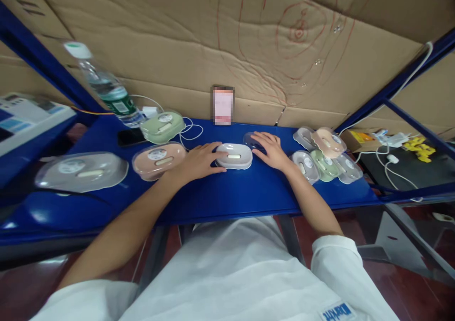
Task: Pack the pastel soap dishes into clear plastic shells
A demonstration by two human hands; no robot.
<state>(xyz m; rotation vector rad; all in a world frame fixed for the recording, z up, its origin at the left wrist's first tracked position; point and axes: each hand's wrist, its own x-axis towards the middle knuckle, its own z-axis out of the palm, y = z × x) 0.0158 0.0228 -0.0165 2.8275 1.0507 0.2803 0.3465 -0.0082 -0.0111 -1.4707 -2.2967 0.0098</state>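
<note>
Container (234, 158) lying crosswise | left hand (203, 162) nearer, cupping left end, unclosed | right hand (272, 151) resting spread on clear cover (250, 140)

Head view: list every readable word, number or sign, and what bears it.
"110", partly cut off: upper-left cardboard.
"Dark", seemingly; rest unclear: shirt label.
Too small or blurred: bottle label, round stickers on clear-covered cases, red scribbles.
Pixelated: phone screen.
</note>
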